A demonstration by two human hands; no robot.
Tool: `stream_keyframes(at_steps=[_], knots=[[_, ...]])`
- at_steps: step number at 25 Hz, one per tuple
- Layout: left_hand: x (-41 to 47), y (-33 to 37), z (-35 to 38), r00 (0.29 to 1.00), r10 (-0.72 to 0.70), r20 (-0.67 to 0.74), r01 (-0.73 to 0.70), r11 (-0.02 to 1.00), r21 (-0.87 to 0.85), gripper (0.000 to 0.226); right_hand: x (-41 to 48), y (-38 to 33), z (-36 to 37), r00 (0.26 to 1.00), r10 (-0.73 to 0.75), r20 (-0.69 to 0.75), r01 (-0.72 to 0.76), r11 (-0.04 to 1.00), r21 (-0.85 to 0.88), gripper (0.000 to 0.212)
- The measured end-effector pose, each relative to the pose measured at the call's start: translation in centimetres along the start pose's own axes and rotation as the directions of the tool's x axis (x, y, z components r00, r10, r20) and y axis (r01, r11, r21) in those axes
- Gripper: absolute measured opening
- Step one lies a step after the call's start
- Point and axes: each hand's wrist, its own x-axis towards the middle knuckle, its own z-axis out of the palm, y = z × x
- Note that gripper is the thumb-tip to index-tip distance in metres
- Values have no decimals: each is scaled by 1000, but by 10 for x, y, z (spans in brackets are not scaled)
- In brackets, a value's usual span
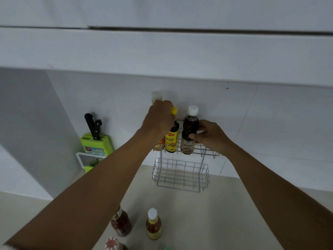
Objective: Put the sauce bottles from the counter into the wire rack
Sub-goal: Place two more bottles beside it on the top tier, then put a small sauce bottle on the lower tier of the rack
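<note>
A two-tier wire rack [182,175] hangs on the white wall above the counter. In its upper tier stand a clear-capped bottle [156,96], a yellow-capped dark bottle [172,139] and a white-capped dark bottle [189,130]. My left hand [158,118] is closed over the clear-capped bottle, hiding most of it. My right hand [210,136] grips the lower body of the white-capped bottle. The lower tier holds nothing. On the counter stand a dark red sauce bottle [121,223] and a white-capped orange one [153,225].
A green knife block [96,143] with black-handled knives stands at the back left, with a white-framed board [84,159] leaning in front of it. A red-and-white cap [111,244] shows at the bottom edge. White cabinets [162,51] overhang the rack.
</note>
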Motion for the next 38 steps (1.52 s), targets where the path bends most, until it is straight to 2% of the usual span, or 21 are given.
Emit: stream_keyframes(at_steps=[5,15,18,20,22,25,27,29,31,32,34,36,38], knots=[[-2,0,-2,999,3,-33,-3,1000,25,27,3,-5,11,1000,-22,20,22,1000,-19,45],[-7,-5,1,998,-24,-55,19,996,-92,28,-5,-11,13,1000,-1,10,1,1000,1,47],[-9,-5,1,999,-25,-27,21,991,-129,45,-6,-10,12,1000,-7,22,7,1000,-1,54],[-10,-4,-1,1000,-8,-17,6,994,-110,61,-9,-10,11,999,0,35,-1,1000,27,60],[-12,-4,-8,1000,5,-23,-7,997,-79,67,-12,-11,9,999,2,41,-3,999,40,63],[-23,-11,-33,996,31,-82,-41,991,-128,52,-22,-17,13,996,-32,-86,32,999,2,64],[-40,-21,-52,988,86,-128,-112,971,-211,32,-35,-22,21,944,-156,-289,153,988,-36,58],[-67,-41,-63,980,162,-112,-187,944,-271,17,-55,-28,37,823,-334,-460,323,941,-104,49],[-97,-71,-60,989,141,-38,-145,935,-325,15,-76,-33,58,727,-470,-500,455,876,-161,40],[-113,-89,-55,997,83,-5,-79,930,-359,16,-86,-34,72,714,-521,-467,501,847,-180,34],[-148,-130,-42,996,-74,57,92,888,-450,20,-104,-35,106,755,-570,-324,543,821,-176,22],[-189,-173,-24,966,-209,154,259,762,-594,27,-117,-33,147,847,-520,-109,507,852,-129,24],[-227,-208,-4,917,-283,280,398,622,-675,37,-126,-31,188,898,-416,142,434,890,-140,31]])
